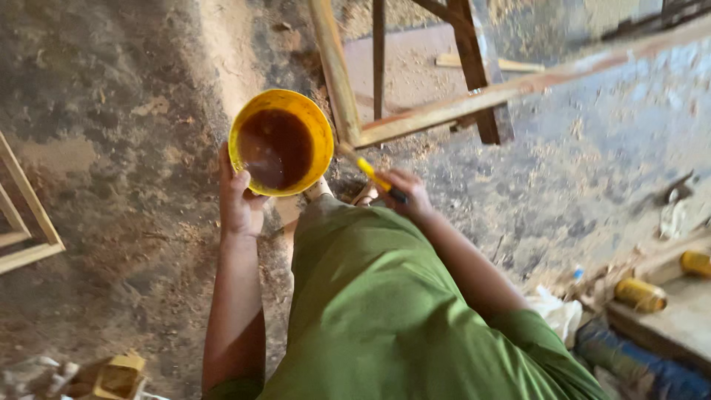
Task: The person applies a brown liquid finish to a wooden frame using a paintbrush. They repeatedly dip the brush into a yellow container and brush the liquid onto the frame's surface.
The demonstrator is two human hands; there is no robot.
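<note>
Floor: a rough concrete floor (111,111) is spreading out under everything, dusted with sawdust that is lying thickest around the wooden frame.
Wooden frame: a frame of bare timber (444,111) is standing on the floor, one corner joint pointing toward the person.
Yellow bowl: a round yellow bowl (322,133) is sitting just left of that corner, holding a dark brown liquid.
Left hand: the left hand (238,198) is gripping the bowl from below, thumb hooked over the near rim, fingers closed on it.
Brush: a yellow-handled brush (370,172) is reaching up to the frame's corner, its tip touching the wood.
Right hand: the right hand (409,194) is wrapped tight around the brush's lower, darker end, just below the corner.
Clothing: a green garment (385,311) is filling the view beneath the frame.
Cans: two yellow cans (641,294) are lying on a board far to the right of the frame.
Second frame: another pale wooden frame (29,222) is lying well left of the bowl.
</note>
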